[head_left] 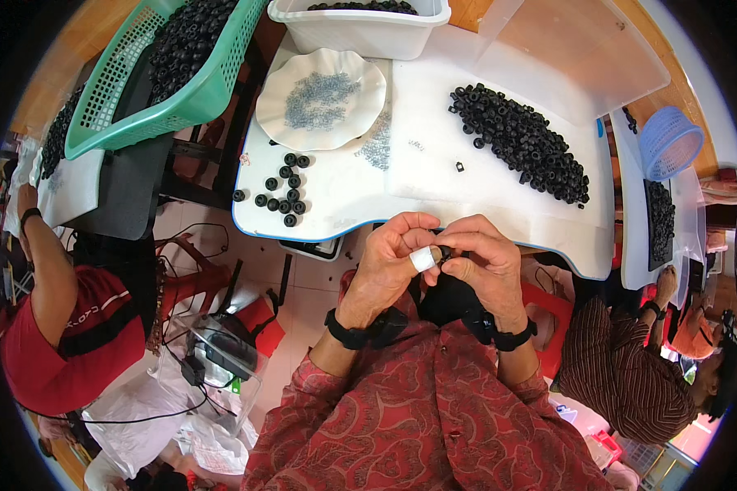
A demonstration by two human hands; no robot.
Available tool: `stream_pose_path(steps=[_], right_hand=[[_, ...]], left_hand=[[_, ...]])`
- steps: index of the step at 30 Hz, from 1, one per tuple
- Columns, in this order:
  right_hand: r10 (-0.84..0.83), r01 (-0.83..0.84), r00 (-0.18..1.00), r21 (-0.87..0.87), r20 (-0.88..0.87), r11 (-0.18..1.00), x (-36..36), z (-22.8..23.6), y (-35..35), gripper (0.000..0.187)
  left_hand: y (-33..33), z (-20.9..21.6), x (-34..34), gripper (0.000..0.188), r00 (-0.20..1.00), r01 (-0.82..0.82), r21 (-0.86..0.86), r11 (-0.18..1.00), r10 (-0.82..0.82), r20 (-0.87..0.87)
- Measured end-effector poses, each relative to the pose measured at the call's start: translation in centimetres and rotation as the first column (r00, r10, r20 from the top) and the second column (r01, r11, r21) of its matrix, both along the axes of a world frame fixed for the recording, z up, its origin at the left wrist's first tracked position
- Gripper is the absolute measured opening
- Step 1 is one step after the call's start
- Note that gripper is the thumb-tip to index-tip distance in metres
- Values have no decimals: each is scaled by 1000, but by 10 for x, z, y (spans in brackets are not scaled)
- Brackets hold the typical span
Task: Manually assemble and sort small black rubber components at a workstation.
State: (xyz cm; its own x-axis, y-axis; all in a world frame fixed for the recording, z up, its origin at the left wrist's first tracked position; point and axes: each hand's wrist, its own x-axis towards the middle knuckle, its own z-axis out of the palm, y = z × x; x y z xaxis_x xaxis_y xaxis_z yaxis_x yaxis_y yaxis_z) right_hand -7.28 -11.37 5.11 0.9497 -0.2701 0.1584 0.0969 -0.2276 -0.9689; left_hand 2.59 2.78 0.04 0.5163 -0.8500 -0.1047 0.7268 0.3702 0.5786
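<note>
Left hand (393, 258): raised over the lap, just short of the table edge; fingers curled in, thumb tip wrapped in white tape (422, 259), pinching the small black ring (442, 250) from its left.
Right hand (483, 262): touching the left; thumb and forefinger closed on the same ring from the right.
Ring location: between both sets of fingertips, off the table, mostly hidden.
Ring axis: cannot tell; too small and covered to read which way the hole faces.
Step, judged: fitting something into one ring, mid-assembly; insert itself not visible.
Next move, judged: calls for fine fingertip pressure, ring held steady.
White table (344, 196): small cluster of black rings (282, 190) near left.
Scalloped white dish (320, 98): small grey metal bits.
Large ring heap (520, 143): far right.
White tub (360, 24), green basket (172, 74): farthest, more rings.
</note>
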Motion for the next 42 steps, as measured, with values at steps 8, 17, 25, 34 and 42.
stream_pose_path(steps=[8, 17, 25, 34, 42], right_hand=[[-56, 61, 996, -70, 75, 996, -1, 13, 3, 27], [-141, 140, 990, 69, 7, 988, -8, 6, 8, 31], [-194, 183, 978, 143, 72, 973, -8, -2, 8, 26], [-218, 183, 973, 317, 81, 931, -13, -10, 15, 19], [-301, 281, 950, 193, 87, 940, -9, -5, 13, 25]], left_hand=[[-5, 9, -4, 31, 998, -8, 4, 1000, 8, 57], [-8, 6, -10, 26, 967, -143, 94, 985, 118, 226], [-8, 16, -13, 50, 961, -31, -42, 999, 42, 273], [-11, 14, -16, 45, 917, -106, -42, 994, 114, 382], [-18, 18, -19, 53, 923, -148, -73, 986, 165, 347]])
